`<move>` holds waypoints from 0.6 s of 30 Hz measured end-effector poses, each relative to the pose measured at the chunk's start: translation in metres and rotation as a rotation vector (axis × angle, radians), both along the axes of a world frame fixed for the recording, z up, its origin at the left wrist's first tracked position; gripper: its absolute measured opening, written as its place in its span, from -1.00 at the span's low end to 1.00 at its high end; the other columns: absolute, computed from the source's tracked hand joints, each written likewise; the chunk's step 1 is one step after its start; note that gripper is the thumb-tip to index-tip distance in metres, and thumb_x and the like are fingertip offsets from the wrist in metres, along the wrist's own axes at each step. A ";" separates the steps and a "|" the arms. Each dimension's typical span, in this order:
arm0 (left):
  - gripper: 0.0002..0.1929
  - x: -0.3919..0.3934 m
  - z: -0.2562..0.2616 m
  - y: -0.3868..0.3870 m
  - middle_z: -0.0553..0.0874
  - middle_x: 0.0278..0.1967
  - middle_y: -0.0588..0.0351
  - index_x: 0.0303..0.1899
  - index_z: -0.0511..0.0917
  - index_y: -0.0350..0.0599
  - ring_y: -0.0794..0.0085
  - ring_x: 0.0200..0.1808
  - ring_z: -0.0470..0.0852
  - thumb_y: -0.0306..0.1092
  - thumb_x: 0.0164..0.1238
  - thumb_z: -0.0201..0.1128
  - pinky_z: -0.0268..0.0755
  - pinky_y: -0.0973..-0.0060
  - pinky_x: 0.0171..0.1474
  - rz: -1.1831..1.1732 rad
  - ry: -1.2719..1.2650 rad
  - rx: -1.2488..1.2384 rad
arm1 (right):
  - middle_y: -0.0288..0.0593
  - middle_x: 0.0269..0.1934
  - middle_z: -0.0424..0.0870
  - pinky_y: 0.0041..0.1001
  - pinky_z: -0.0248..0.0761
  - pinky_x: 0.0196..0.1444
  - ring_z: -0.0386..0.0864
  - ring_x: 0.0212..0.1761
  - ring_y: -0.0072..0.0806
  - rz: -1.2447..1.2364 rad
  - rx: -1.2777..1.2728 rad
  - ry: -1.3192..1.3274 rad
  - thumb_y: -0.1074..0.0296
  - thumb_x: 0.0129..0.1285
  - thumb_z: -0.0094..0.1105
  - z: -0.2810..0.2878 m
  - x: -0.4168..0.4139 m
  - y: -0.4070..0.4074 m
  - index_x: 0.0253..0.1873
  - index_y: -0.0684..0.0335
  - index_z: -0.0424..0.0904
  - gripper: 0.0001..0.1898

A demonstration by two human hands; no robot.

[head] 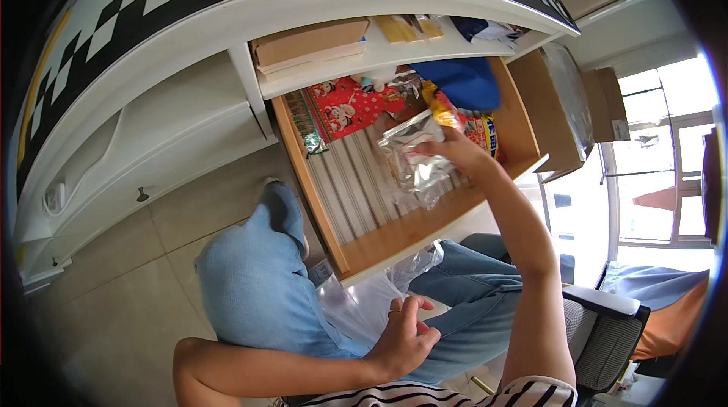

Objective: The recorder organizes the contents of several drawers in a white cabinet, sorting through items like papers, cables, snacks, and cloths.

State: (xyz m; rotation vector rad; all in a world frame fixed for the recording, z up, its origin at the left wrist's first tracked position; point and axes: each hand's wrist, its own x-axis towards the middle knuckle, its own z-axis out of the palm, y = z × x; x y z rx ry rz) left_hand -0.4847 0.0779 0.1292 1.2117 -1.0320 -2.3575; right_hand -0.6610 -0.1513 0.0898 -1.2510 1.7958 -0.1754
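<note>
In a pulled-out wooden drawer [392,245], my right hand [463,152] grips a shiny silver foil pouch [418,171] with a clear plastic edge. Its thumb lies on the foil, while the other fingers are partly hidden. A yellow and red packet [441,103] lies just beyond these fingers. Farther left in the drawer is a red bag with a festive print [350,106], beside a green packet [314,142]. Blue fabric [460,83] fills the far right corner, above a colourful packet bearing writing [484,134]. Over my lap, my left hand [404,336] holds nothing, its fingers loosely bent and apart.
Above the drawer, an open shelf [318,74] holds a flat cardboard box [313,40] and a yellow packet [409,29]. White plastic bags [364,302] sit between my legs. Larger cardboard boxes [546,106] stand right of the drawer, an office chair [608,316] at lower right.
</note>
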 end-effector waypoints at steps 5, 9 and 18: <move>-0.59 -0.005 0.017 0.002 0.17 -0.02 0.00 0.00 0.14 -0.22 0.43 -0.13 0.38 -0.44 0.12 0.07 0.47 0.60 -0.43 0.077 0.133 0.097 | -0.07 -0.17 0.55 -0.44 0.39 -0.17 0.48 -0.14 -0.39 0.616 0.270 -1.269 0.22 -0.22 0.43 0.017 -0.103 0.067 -0.08 0.45 0.42 -0.40; -0.56 -0.015 0.021 0.011 0.18 -0.01 0.01 0.02 0.10 -0.22 0.47 -0.16 0.39 -0.44 0.14 0.07 0.46 0.63 -0.45 0.081 0.279 0.001 | -0.12 -0.23 0.57 -0.58 0.37 -0.17 0.49 -0.20 -0.52 0.217 0.942 -0.647 0.29 -0.10 0.24 -0.006 -0.110 0.161 -0.06 0.43 0.40 -0.52; -0.59 -0.032 0.020 0.018 0.17 -0.03 0.03 0.01 0.15 -0.18 0.45 -0.15 0.41 -0.43 0.13 0.07 0.45 0.63 -0.45 -0.057 0.270 -0.179 | -0.09 -0.12 0.55 -0.51 0.38 -0.08 0.50 -0.11 -0.45 0.471 0.820 -0.680 0.31 0.07 0.10 -0.072 -0.034 0.200 -0.05 0.36 0.43 -0.65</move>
